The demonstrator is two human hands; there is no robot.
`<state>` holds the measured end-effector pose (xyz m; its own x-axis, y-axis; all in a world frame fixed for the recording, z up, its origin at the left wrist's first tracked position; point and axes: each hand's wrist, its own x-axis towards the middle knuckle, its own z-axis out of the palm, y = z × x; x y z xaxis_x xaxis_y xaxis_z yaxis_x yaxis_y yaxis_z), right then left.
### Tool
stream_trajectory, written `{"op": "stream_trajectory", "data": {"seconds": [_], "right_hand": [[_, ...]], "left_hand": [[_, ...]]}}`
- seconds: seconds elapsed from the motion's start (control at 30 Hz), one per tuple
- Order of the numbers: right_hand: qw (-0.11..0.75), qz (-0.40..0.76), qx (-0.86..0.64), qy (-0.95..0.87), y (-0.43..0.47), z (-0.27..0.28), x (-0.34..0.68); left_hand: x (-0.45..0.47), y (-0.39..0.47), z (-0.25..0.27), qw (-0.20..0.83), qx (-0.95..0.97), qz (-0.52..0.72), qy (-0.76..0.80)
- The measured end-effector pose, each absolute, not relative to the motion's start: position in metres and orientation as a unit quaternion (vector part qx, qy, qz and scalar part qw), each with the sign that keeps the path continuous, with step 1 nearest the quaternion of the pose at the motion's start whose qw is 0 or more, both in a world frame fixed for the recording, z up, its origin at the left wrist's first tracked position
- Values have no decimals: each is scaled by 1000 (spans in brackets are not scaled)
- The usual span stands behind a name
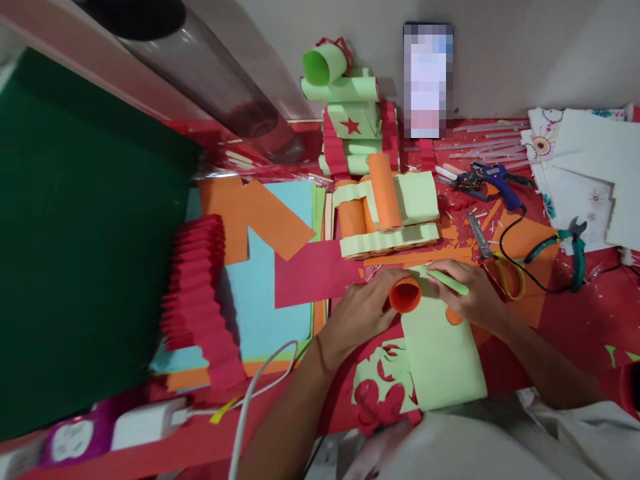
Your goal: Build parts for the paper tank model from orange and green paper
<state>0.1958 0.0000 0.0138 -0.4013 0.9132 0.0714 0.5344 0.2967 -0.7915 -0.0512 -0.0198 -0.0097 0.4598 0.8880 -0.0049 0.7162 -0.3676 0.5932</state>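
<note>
My left hand (363, 310) is closed around an orange paper tube (405, 295), whose round open end faces me. My right hand (465, 290) grips a slim light-green strip or pen-like piece (449, 282); its exact kind is unclear. Both hands are over a pale green paper sheet (445, 367), with a small orange paper disc (454, 316) by the right fingers. Just beyond stands a paper tank model (387, 207) in orange and pale green. Behind it is a green paper model (353, 120) with red tracks and a red star.
Coloured paper sheets (290, 200) and pleated red paper (195, 293) lie left, beside a green board (90, 247). At right are scissors (510, 277), a glue gun (503, 187), pliers (575, 253) and glue sticks (493, 143). A phone (429, 80) leans on the wall. A white cable (255, 387) crosses front left.
</note>
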Motion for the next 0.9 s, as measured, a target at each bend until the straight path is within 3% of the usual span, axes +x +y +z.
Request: {"op": "stream_trajectory", "data": {"seconds": [0.13, 0.5, 0.9], "right_hand": [[266, 373, -487, -744, 1, 17, 195], [274, 405, -472, -733, 0, 14, 193], [272, 425, -480, -718, 3, 14, 192]], "left_hand": [[-51, -22, -12, 240, 815, 162, 501], [-49, -23, -6, 323, 769, 229, 502], [-51, -20, -11, 310, 773, 280, 477]]}}
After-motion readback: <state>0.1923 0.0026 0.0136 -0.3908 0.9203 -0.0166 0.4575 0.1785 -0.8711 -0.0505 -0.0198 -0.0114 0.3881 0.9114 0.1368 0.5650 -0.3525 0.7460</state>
